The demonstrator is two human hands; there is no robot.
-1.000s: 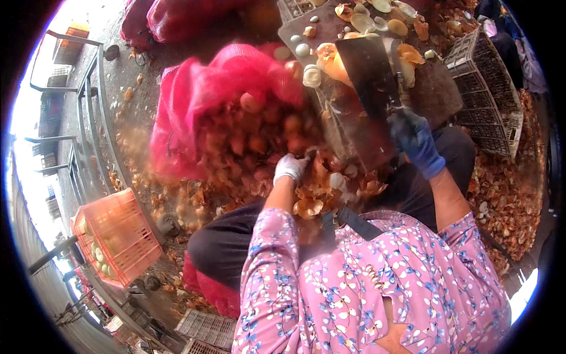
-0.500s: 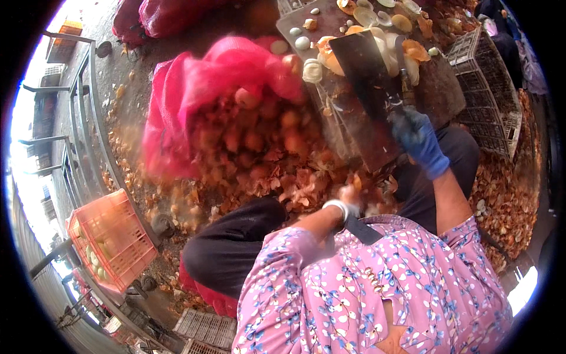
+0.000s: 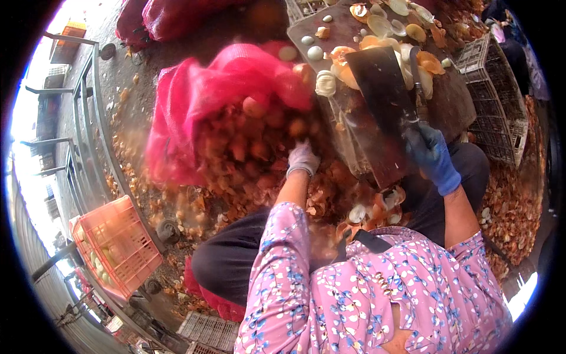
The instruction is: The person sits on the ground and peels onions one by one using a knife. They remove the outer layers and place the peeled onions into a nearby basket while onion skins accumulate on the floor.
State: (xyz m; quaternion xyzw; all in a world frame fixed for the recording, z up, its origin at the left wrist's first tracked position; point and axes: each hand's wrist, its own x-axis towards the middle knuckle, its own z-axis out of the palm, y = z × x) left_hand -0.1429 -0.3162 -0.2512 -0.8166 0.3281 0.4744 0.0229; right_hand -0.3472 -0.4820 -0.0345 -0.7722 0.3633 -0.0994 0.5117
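My left hand [image 3: 303, 159], in a white glove, reaches into a heap of brown-skinned onions [image 3: 259, 144] in front of the mouth of a pink mesh sack [image 3: 177, 112]. Its fingertips are blurred among the onions, so whether they grip one is unclear. In a blue glove, my right hand [image 3: 433, 154] is closed round the handle of a cleaver. The wide dark blade of this cleaver [image 3: 380, 82] lies over the worktop [image 3: 454, 100]. Past the blade, peeled onions [image 3: 325, 83] and pieces of onion skin [image 3: 430, 62] rest on the worktop.
Dry onion skins [image 3: 507, 218] cover the ground at right and around my legs. A grey plastic crate [image 3: 495, 97] stands tilted right of the worktop. At left are a metal rail [image 3: 97, 118] and an orange crate [image 3: 121, 242] holding pale onions. More red sacks [image 3: 177, 20] lie behind.
My left hand has moved from close to my body out to the onion heap. My right hand still holds the cleaver. The whole view has shifted slightly.
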